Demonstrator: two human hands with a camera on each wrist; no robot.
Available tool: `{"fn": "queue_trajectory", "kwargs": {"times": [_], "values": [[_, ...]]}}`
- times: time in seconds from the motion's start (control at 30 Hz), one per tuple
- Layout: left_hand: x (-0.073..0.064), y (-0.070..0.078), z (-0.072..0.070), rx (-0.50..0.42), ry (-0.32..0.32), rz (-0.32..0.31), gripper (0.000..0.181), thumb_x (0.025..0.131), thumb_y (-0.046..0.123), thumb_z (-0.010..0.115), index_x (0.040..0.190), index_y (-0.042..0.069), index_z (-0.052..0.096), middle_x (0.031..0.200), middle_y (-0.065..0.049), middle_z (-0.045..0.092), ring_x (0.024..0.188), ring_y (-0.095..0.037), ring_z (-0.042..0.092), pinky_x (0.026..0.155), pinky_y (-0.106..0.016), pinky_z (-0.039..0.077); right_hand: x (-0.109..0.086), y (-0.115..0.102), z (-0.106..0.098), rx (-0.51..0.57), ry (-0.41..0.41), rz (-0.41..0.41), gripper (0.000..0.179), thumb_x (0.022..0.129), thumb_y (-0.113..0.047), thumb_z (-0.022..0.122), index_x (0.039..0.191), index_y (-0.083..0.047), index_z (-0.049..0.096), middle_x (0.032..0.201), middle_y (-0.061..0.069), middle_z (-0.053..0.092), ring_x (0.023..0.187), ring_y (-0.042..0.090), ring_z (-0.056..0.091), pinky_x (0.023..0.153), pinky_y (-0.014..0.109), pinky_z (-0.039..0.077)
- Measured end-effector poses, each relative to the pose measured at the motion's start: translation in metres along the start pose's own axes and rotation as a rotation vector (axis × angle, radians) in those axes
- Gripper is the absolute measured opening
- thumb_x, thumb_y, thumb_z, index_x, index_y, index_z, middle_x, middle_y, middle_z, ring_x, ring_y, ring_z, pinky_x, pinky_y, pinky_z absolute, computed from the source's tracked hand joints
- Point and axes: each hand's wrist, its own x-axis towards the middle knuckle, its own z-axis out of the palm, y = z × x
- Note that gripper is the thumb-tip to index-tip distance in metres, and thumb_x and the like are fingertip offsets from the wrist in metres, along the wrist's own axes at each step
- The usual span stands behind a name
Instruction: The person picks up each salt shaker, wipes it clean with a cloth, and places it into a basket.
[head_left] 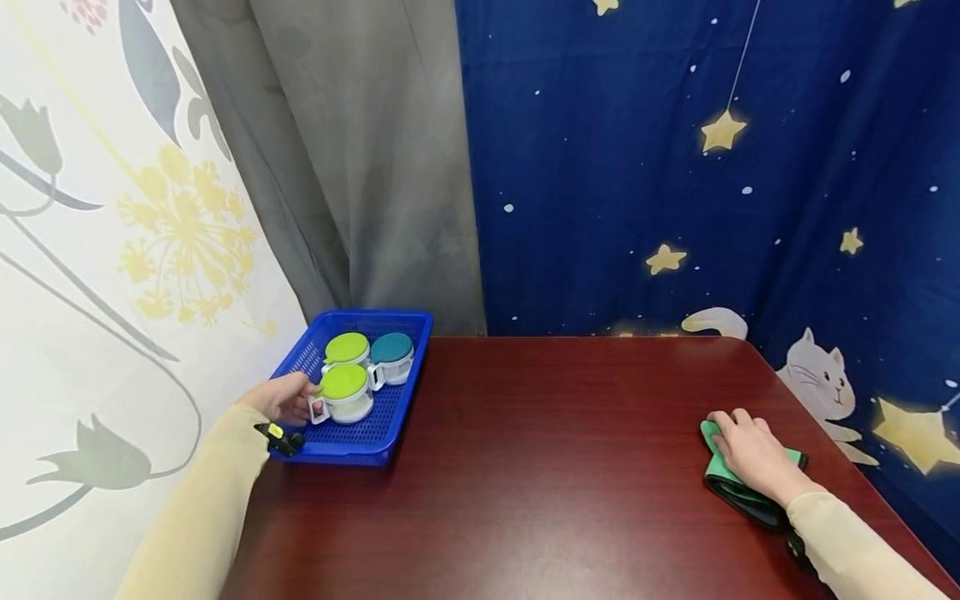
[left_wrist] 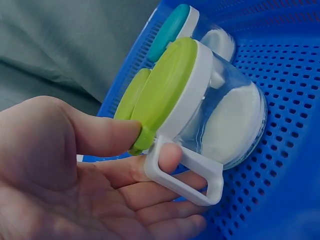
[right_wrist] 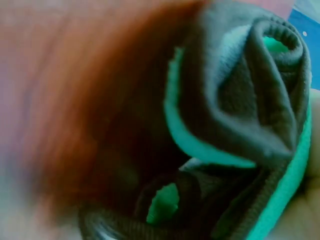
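In the left wrist view, my left hand (left_wrist: 105,170) holds a glass seasoning jar (left_wrist: 225,115) with a lime-green lid and a white handle (left_wrist: 175,175). The thumb presses on the lid's tab and a fingertip pokes through the handle loop. White contents show inside the jar, which stands in a blue perforated basket (head_left: 384,442). Behind it are another green-lidded jar (head_left: 347,347) and a teal-lidded jar (head_left: 393,354). Over at the right side of the table, my right hand (head_left: 753,454) grips a green cloth (head_left: 722,492) with a dark edge, bunched up in the right wrist view.
The basket stands at the far left of a dark red-brown table (head_left: 555,467). Beside it hangs a white floral curtain (head_left: 150,275), with a grey curtain (head_left: 382,167) behind. A blue starry curtain (head_left: 600,192) runs along the back and right.
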Motion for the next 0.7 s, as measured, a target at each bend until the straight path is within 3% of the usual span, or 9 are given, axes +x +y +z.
{"fn": "queue_trajectory", "kwargs": {"times": [0.17, 0.27, 0.33, 0.47, 0.6, 0.7], "values": [[-0.001, 0.003, -0.002, 0.037, 0.027, 0.012, 0.036, 0.104, 0.02, 0.039, 0.103, -0.01, 0.06, 0.082, -0.011, 0.07, 0.104, -0.041, 0.063, 0.109, -0.06, 0.034, 0.001, -0.004, 0.005, -0.035, 0.031, -0.021, 0.035, 0.091, -0.009, 0.071, 0.122, 0.0, 0.058, 0.105, 0.024, 0.054, 0.083, 0.042, 0.05, 0.063, 0.056, 0.048], [-0.005, 0.009, -0.001, 0.102, 0.089, 0.024, 0.042, 0.103, 0.021, 0.043, 0.119, -0.017, 0.05, 0.096, -0.026, 0.07, 0.11, -0.05, 0.061, 0.105, -0.061, 0.039, 0.003, -0.004, 0.002, -0.01, 0.006, -0.01, 0.034, 0.091, -0.012, 0.071, 0.122, -0.001, 0.06, 0.107, 0.024, 0.054, 0.086, 0.043, 0.051, 0.067, 0.057, 0.048], [-0.01, 0.012, -0.001, 0.143, 0.129, 0.049, 0.048, 0.101, 0.021, 0.045, 0.126, -0.02, 0.044, 0.106, -0.035, 0.065, 0.108, -0.052, 0.061, 0.1, -0.059, 0.044, 0.005, -0.003, -0.003, 0.031, -0.033, 0.009, 0.035, 0.092, -0.015, 0.071, 0.123, -0.001, 0.062, 0.11, 0.026, 0.055, 0.089, 0.047, 0.053, 0.07, 0.06, 0.047], [-0.02, 0.021, -0.005, 0.182, 0.199, 0.108, 0.047, 0.101, 0.022, 0.047, 0.126, -0.018, 0.048, 0.114, -0.038, 0.059, 0.098, -0.046, 0.064, 0.089, -0.052, 0.052, 0.01, -0.002, -0.016, 0.079, -0.093, 0.042, 0.04, 0.092, -0.026, 0.073, 0.124, -0.003, 0.064, 0.115, 0.028, 0.057, 0.093, 0.049, 0.057, 0.073, 0.064, 0.047], [-0.035, 0.034, -0.008, 0.23, 0.282, 0.2, 0.048, 0.103, 0.025, 0.048, 0.128, -0.015, 0.051, 0.119, -0.032, 0.058, 0.098, -0.038, 0.063, 0.083, -0.045, 0.054, 0.013, -0.01, -0.027, 0.064, -0.101, 0.073, 0.042, 0.093, -0.032, 0.071, 0.126, -0.007, 0.064, 0.118, 0.028, 0.059, 0.096, 0.051, 0.056, 0.068, 0.065, 0.045], [-0.05, 0.045, 0.001, 0.357, 0.424, 0.341, 0.047, 0.103, 0.028, 0.047, 0.121, -0.014, 0.056, 0.112, -0.029, 0.06, 0.093, -0.037, 0.061, 0.078, -0.045, 0.052, 0.016, -0.017, -0.036, 0.052, -0.062, 0.102, 0.04, 0.095, -0.033, 0.069, 0.127, -0.009, 0.063, 0.121, 0.029, 0.058, 0.102, 0.054, 0.052, 0.067, 0.066, 0.042]]}}
